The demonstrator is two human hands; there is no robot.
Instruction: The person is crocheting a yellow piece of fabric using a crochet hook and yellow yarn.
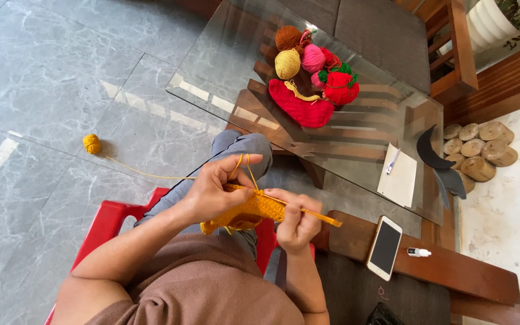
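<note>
Head | crochet piece (254,210) between left hand (215,189), right hand (296,222) grip

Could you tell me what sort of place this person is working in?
Probably a home living room: a glass-topped coffee table bearing yarn balls, a cushioned wooden seat, and a polished marble floor. Both hands work mustard crochet.

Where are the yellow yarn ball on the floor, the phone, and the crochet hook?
yellow yarn ball (92,144), head view, middle of the ball.
phone (385,247), head view, centre of the dark screen.
crochet hook (325,219), head view, handle end beyond the right hand (297,221).
</note>
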